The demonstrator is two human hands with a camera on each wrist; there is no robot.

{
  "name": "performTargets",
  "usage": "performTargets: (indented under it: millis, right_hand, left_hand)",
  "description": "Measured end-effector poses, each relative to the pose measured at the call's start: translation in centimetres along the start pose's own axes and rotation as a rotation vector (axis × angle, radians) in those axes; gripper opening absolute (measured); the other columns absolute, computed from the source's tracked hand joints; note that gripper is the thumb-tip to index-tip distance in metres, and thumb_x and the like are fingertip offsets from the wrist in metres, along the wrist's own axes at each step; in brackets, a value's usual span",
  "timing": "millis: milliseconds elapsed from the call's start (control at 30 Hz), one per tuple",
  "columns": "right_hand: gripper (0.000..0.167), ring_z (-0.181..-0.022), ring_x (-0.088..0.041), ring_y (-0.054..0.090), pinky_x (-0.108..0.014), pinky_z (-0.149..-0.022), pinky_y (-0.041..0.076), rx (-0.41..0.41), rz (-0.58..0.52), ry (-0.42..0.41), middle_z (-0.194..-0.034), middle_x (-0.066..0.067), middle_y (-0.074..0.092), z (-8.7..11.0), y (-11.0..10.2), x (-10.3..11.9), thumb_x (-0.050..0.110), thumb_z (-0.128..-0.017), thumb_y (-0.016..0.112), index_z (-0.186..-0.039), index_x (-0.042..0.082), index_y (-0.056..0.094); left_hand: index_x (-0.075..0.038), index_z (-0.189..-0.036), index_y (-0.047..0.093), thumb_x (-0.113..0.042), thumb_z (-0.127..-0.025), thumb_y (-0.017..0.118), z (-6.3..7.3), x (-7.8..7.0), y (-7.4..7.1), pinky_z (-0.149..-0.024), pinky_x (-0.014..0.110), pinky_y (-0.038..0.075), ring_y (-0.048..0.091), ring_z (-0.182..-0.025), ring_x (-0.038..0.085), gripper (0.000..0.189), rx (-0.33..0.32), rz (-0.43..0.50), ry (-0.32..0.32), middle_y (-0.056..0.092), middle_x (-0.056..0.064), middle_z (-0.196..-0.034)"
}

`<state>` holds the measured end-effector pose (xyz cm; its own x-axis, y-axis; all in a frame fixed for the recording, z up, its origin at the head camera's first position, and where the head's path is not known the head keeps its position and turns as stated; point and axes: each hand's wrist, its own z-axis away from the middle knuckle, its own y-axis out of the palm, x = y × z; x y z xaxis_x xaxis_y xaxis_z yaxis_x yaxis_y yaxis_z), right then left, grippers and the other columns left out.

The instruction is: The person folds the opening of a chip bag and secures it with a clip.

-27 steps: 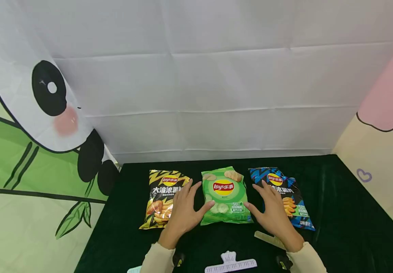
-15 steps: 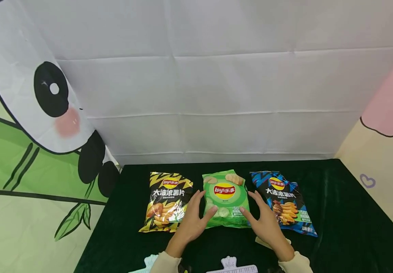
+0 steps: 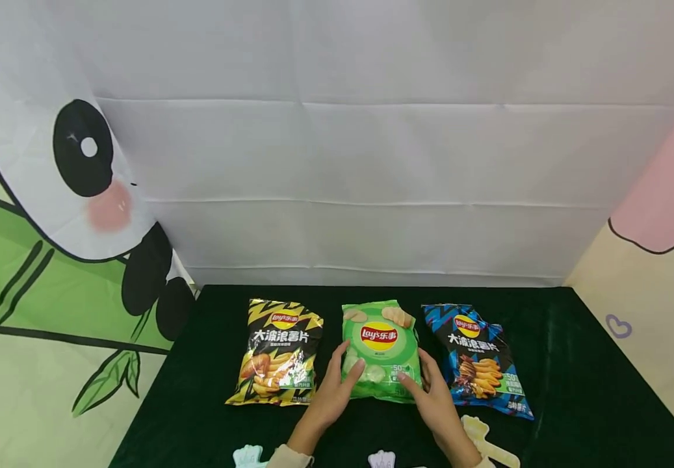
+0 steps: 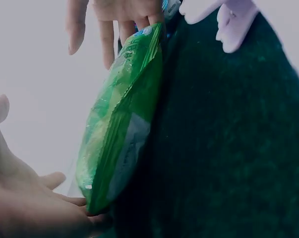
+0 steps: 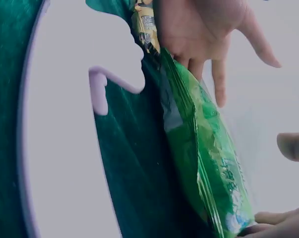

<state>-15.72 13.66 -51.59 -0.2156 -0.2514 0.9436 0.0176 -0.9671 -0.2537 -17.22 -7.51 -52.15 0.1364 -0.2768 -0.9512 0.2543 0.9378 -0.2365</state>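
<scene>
We see a white backdrop (image 3: pixel 342 156) at the far side and a dark table (image 3: pixel 582 403). In the table's middle is the green bag (image 3: pixel 380 357), between the yellow bag (image 3: pixel 281 351) on the left and blue bag (image 3: pixel 479 364) on the right. The left hand (image 3: pixel 331 395) and right hand (image 3: pixel 437 400) touch its sides, unclenched, fingers extended, thumbs clear of it. Nearer, we spot a lilac clip (image 3: pixel 381 459), cream clip (image 3: pixel 491 446) at right, teal clip (image 3: pixel 247 456) at left.

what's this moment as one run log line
green bag: middle of three; left grip: touching left edge; right grip: touching right edge; yellow-black bag: left; blue-black bag: right
</scene>
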Motion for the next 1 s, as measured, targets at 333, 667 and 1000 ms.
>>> performTargets:
  millis: [333,667,1000]
  right_hand:
    - [0.085,-0.153,-0.045,0.019,-0.061,-0.122,0.023,0.046,-0.127,0.135,-0.166,-0.027,0.016,-0.6,0.3,0.2,0.041,-0.102,0.056,-0.160,0.000,0.010]
    - [0.079,-0.144,-0.044,0.041,-0.064,-0.118,0.031,0.031,-0.154,0.147,-0.160,-0.028,0.034,-0.3,0.3,0.3,0.042,-0.102,0.057,-0.159,0.005,0.018]
    - [0.070,-0.119,-0.029,0.063,-0.058,-0.106,0.044,0.037,-0.166,0.164,-0.144,-0.030,0.052,0.3,0.3,0.4,0.040,-0.103,0.055,-0.155,0.006,0.023]
  left_hand:
    - [-0.020,-0.162,0.011,-0.067,-0.099,0.041,-1.0,1.5,-0.4,-0.124,0.067,0.004,0.004,-0.157,0.040,0.085,0.020,0.161,-0.054,0.006,0.017,-0.171]
    - [-0.023,-0.162,0.008,-0.068,-0.099,0.040,0.5,-0.6,-0.3,-0.123,0.069,0.007,0.004,-0.157,0.043,0.084,0.015,0.110,-0.079,0.003,0.019,-0.170]
    - [-0.021,-0.162,0.003,-0.057,-0.103,0.044,1.9,-1.3,0.2,-0.118,0.073,0.017,0.012,-0.153,0.052,0.081,-0.025,0.056,-0.045,0.009,0.028,-0.167]
